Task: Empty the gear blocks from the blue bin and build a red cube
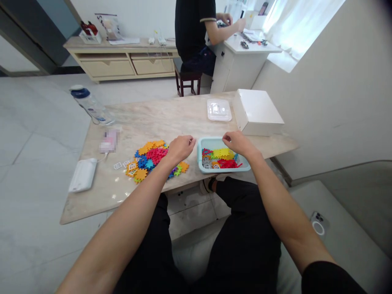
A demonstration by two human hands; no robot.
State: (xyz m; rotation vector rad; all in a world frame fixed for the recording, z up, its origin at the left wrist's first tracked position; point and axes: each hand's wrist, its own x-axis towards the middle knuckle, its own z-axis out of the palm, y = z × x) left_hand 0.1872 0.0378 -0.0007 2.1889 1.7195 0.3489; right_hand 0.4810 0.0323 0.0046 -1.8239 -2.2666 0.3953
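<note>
Marble-topped table (171, 118): water bottle (92, 105) at the far left edge; blurred pink item (109, 141) and white pouch (82, 174) nearer on the left; clear lid (219, 109) just beside a white box (259, 111). Background — a person (196, 32) seated on a dark stool (187, 79) at a white desk (245, 53); low sideboard (122, 61) along the wall.

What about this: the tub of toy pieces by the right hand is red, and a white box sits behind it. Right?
Not quite. The head view shows the tub is light blue, not red. It does hold toy pieces, the right hand is at its far rim, and the white box sits behind it.
</note>
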